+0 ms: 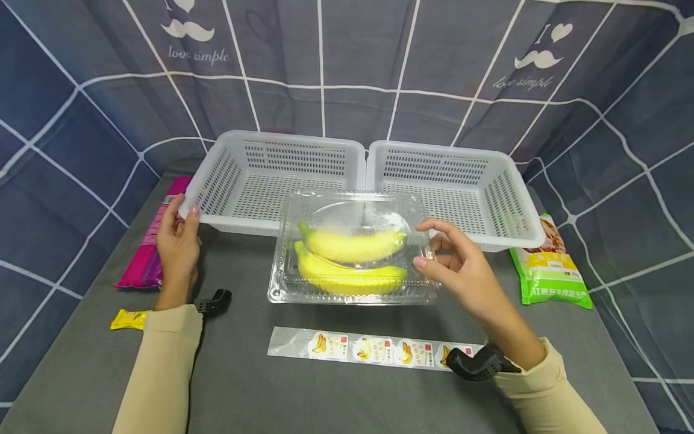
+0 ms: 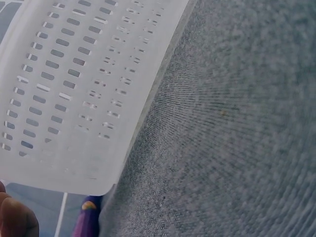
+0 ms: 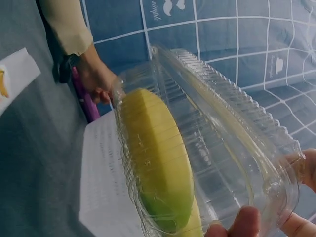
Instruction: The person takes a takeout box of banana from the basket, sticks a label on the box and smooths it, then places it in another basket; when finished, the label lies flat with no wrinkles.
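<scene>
A clear plastic box (image 1: 279,286) with a ribbed edge and rounded corners holds two bananas (image 1: 352,245), smooth, curved and yellow, with green at their tips. It is held up over the middle of the tabletop (image 1: 336,401), in front of two white baskets, and hides part of their front walls. A right hand (image 1: 461,265) pinches the box's right edge between thumb and bent fingers, the gap just wide enough for the thin plastic. A left hand (image 1: 178,250) grips the front left corner of the left basket (image 1: 244,222), thumb at the rim. That basket and the right basket (image 1: 509,242) are rigid plastic, pierced with rows of slots. The tabletop wears finely ribbed grey cloth. Towards its front edge lies a flat, shiny label strip (image 1: 358,349) printed with bananas.
</scene>
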Demonstrator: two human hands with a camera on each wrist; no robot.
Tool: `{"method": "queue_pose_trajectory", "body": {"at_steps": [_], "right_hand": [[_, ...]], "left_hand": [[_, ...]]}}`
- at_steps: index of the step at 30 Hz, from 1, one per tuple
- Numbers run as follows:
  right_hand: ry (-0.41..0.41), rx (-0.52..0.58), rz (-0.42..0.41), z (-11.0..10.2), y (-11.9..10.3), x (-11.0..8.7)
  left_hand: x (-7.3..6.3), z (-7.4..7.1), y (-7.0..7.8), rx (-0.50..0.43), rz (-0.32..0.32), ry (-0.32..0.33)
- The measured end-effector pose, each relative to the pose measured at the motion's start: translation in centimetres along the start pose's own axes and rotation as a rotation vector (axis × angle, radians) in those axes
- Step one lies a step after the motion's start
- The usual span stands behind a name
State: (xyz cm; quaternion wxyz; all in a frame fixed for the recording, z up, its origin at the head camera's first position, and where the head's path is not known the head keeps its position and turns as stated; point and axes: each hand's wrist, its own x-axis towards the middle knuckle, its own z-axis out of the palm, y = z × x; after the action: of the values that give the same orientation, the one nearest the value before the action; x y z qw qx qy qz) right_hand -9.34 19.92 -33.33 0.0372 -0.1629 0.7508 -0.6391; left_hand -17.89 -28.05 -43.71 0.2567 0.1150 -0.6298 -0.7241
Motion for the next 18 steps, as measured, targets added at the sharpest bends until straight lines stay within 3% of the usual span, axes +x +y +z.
{"method": "queue_pose_trajectory", "body": {"at_steps": [11, 18], "right_hand": [[-0.014, 0.027, -0.042, -1.2, 3.4, -4.6], [0.015, 0.010, -0.035, -2.1, 5.8, -6.7]], "left_hand": [[0.2, 0.0, -0.4, -0.074, 0.001, 0.005], [-0.1, 0.3, -0.2, -0.088, 0.036, 0.007]]}}
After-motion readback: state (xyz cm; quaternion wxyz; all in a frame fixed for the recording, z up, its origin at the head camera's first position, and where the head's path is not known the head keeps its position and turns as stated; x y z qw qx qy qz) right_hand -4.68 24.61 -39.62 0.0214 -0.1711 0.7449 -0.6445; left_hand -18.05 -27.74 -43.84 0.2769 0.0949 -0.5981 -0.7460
